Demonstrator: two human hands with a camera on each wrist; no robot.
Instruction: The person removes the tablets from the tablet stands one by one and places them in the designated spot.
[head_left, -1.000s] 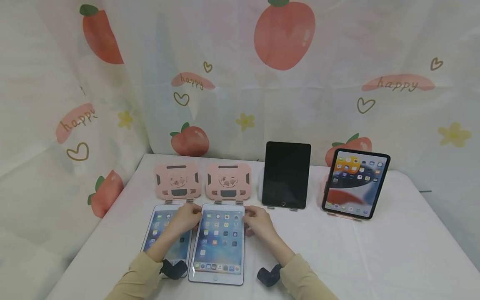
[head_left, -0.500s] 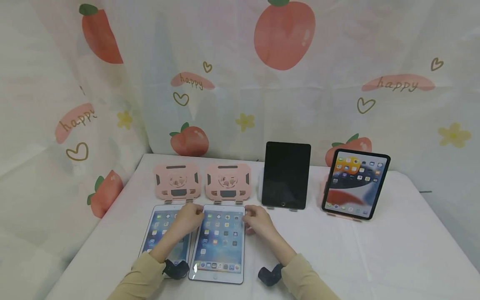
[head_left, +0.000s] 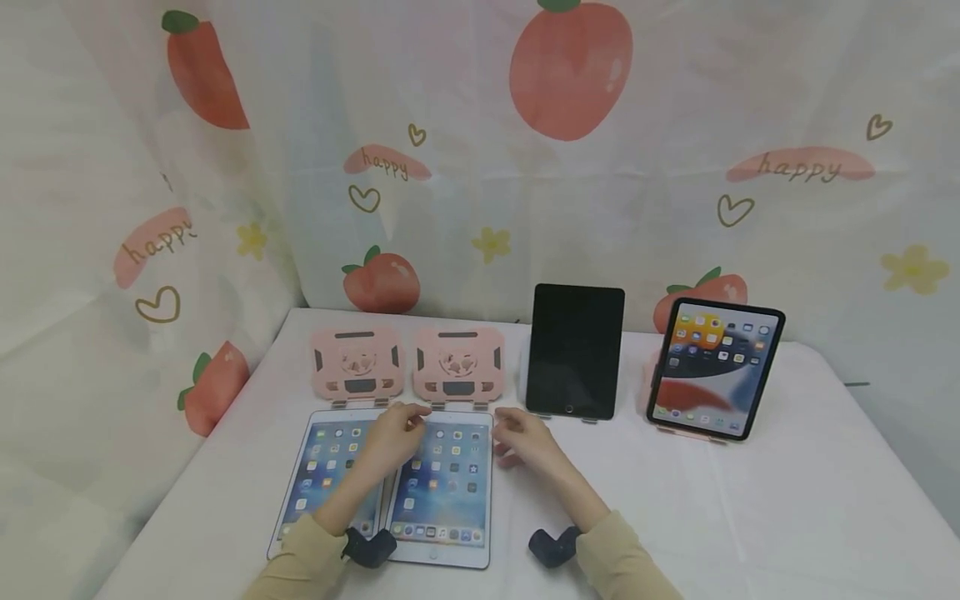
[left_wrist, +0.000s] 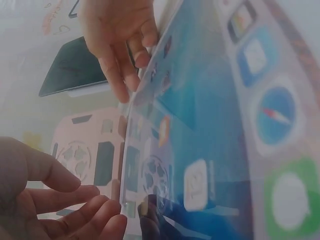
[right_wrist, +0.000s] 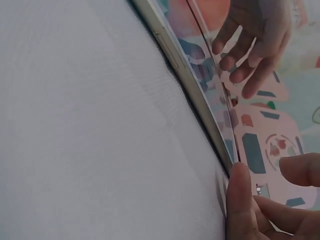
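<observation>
Two white tablets with lit screens lie side by side on the white cloth in the head view. My left hand [head_left: 393, 440] is over the upper left corner of the right-hand tablet [head_left: 450, 517], its fingers loosely bent with nothing between them. Under that arm the left-hand tablet [head_left: 318, 475] is partly covered. Beside the right-hand tablet's upper right corner is my right hand [head_left: 534, 442]. In the right wrist view, one finger [right_wrist: 240, 192] of it touches or nearly touches the tablet's corner, while the thumb stands apart.
Two pink tablet stands [head_left: 356, 343] are upright behind the white tablets. Farther right, a dark-screened black tablet [head_left: 574, 350] and a lit tablet [head_left: 716, 367] lean on stands. A printed curtain [head_left: 645, 208] hangs behind the table [head_left: 675, 517].
My left hand has released the right-hand tablet's left edge and shifted right over its corner. My right hand's fingers have loosened at the right edge. The right-hand tablet has barely moved.
</observation>
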